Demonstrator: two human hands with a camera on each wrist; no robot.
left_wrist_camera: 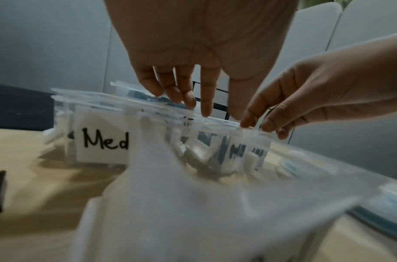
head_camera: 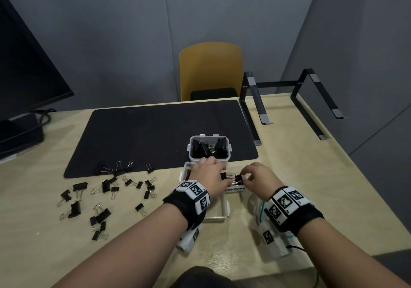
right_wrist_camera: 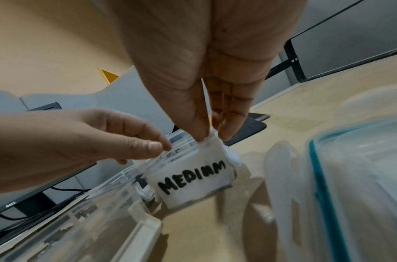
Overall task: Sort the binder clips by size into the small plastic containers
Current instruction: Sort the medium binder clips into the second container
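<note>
Head view: right hand (head_camera: 258, 174) grip is pinching the light, stiff "Medium" container (right_wrist_camera: 193, 175) rim, left hand (head_camera: 209, 174) is resting open-fingered on it.

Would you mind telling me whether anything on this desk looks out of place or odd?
Nothing looks damaged or spilled. Unsorted binder clips lie scattered on the desk left of the containers, as expected mid-sort.

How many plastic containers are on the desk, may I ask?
3 in a row: far container full of clips, middle container labelled Medium, near container apparently empty. Others may be hidden.
</note>
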